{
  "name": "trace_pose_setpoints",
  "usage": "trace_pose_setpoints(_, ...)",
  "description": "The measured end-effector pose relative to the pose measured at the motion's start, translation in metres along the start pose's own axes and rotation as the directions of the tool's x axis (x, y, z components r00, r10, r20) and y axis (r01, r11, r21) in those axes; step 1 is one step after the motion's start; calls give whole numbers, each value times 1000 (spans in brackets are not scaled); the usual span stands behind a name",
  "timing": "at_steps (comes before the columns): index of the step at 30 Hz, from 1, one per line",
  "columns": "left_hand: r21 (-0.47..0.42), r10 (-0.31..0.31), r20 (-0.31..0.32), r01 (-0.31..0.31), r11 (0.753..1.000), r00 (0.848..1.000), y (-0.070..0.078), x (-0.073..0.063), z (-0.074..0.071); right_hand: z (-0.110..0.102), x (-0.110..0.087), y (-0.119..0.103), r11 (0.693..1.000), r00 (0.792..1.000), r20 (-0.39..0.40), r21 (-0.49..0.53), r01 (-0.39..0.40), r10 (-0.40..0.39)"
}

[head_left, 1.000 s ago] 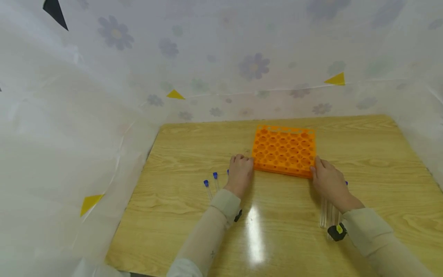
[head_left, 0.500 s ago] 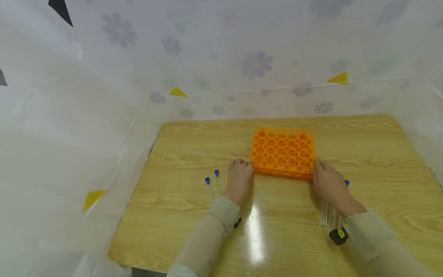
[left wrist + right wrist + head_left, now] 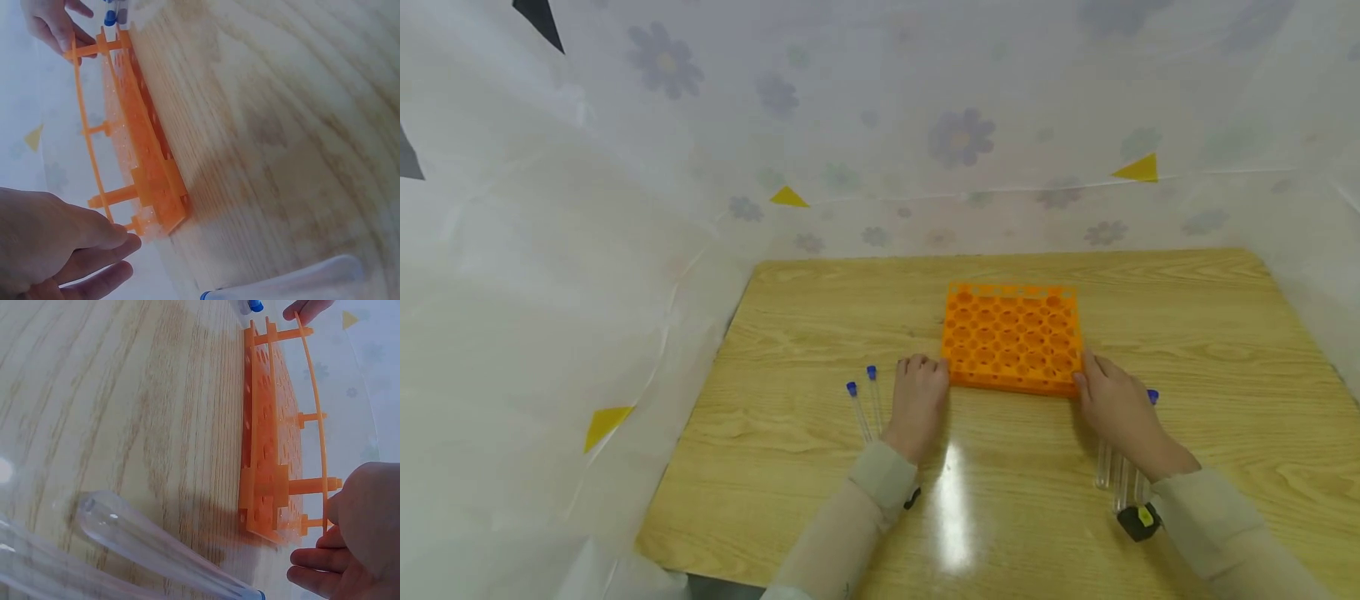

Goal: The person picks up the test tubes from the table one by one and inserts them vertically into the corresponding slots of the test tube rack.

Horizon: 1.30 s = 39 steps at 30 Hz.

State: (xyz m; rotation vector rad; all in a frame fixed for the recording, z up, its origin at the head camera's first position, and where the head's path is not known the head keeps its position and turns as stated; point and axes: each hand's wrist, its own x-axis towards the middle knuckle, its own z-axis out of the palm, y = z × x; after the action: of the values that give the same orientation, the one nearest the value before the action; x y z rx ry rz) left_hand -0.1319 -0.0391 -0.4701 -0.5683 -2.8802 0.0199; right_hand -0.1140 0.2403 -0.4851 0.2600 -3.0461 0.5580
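Note:
An orange test tube rack [image 3: 1011,333] with rows of round holes sits mid-table, a person's hand at each side. My left hand [image 3: 917,404] holds its near left corner; in the left wrist view the thumb and fingers of the left hand [image 3: 75,250] are at the end of the top plate. On the opposite side my right hand [image 3: 1123,408] pinches the rack's right edge. From the right wrist view, the rack [image 3: 269,425] shows stacked plates joined by short posts, with the right hand [image 3: 350,537] at the top plate's end.
Clear test tubes [image 3: 859,412] with blue caps lie left of my left forearm. More tubes [image 3: 1120,483] lie under my right hand and wrist. The wooden table [image 3: 775,333] meets a flowered plastic sheet [image 3: 880,142] at the back and left.
Both hands have drawn the rack slightly toward the person, keeping their hold on its sides. The head view has shifted a little. The tubes stay where they lie.

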Motion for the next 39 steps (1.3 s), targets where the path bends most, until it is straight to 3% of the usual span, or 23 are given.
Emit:
trace_pose_setpoints(12, 22, 9, -69, -7, 1000, 998, 3, -19, -3, -1, -13, -6, 1000, 1000, 0, 4, 15, -15)
trace_pose_setpoints(18, -3, 8, -64, -8, 1000, 998, 2, -28, -6, 1, -19, -8, 1000, 1000, 14, 5, 14, -14)
trace_pose_setpoints(27, -29, 15, -118, -18, 999, 993, 1, -38, -7, 3, -28, -12, 1000, 1000, -8, 1, 19, -19)
trace_pose_setpoints(39, -39, 16, -136, -22, 999, 991, 0, -47, -6, 8, -42, -13, 999, 997, -64, 6, 51, -51)
